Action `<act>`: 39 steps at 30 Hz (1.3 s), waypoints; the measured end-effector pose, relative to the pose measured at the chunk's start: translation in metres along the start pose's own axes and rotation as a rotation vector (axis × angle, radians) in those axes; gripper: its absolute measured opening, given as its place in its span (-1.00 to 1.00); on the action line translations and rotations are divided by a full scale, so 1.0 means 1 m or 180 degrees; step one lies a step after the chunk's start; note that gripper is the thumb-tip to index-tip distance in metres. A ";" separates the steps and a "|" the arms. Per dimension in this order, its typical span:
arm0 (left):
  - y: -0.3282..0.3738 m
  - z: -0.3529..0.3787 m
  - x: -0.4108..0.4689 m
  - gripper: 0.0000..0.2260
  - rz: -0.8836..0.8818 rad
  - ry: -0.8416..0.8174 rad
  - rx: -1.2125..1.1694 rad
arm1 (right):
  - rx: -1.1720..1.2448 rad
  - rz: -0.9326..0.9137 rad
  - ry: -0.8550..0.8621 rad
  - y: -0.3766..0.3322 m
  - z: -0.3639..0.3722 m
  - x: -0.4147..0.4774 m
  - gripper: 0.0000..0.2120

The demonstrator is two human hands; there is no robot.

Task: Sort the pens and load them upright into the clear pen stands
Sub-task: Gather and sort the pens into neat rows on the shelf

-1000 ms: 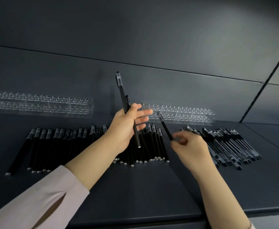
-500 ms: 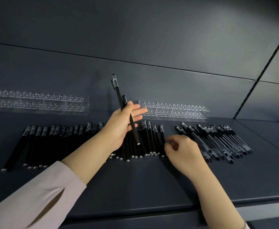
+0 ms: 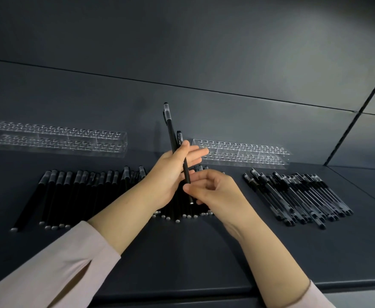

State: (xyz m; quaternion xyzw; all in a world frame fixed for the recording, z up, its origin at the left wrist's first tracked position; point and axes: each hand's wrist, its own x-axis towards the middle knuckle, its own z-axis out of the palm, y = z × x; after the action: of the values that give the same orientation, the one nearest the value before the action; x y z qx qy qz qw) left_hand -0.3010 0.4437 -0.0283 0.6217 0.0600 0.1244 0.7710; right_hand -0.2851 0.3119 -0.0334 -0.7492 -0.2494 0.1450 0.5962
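Head camera looks down at a dark table (image 3: 182,258). The left hand (image 3: 168,176) is up over the middle of the table. Its fingers and thumb are curled round two black pens and hold them almost straight up. The tall pen (image 3: 170,132) sticks high above the hand, with its clear cap on top. The short pen (image 3: 184,167) is just beside it, and its silver end points down below the hand.

The right hand (image 3: 217,194) is close by, with its fingers curled in. Its fingertips (image 3: 187,188) touch the low part of the short pen. I cannot tell if they pinch it.

A long row of black pens (image 3: 77,194) lies flat on the table under both hands. A pile of thin pens (image 3: 297,196) lies off to the right, apart from the row.

Two clear stands sit at the back by the wall. The left stand (image 3: 57,138) is behind the row. The right stand (image 3: 244,154) is behind the pile. A pale pink sleeve (image 3: 48,270) covers the left arm.
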 end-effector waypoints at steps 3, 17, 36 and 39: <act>-0.001 0.000 0.003 -0.63 0.0009 0.0039 0.0026 | 0.0002 -0.0015 0.0041 0.003 -0.001 0.001 -0.87; 0.005 -0.011 -0.001 -0.55 -0.0207 0.0081 0.0491 | -0.1149 0.0025 0.0748 0.013 -0.026 -0.004 -0.92; -0.007 0.003 -0.007 -0.30 -0.0076 -0.0725 0.1012 | 0.0864 -0.0047 0.0037 -0.001 -0.012 -0.007 -0.88; 0.000 -0.001 -0.011 -0.30 -0.0213 -0.0381 0.1225 | 0.0616 0.0010 0.0428 0.002 -0.016 -0.008 -0.87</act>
State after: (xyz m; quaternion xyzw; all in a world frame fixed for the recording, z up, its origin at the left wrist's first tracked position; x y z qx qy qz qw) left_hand -0.3119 0.4415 -0.0293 0.7616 0.0573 0.0478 0.6438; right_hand -0.2835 0.2940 -0.0324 -0.6966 -0.1925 0.1187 0.6809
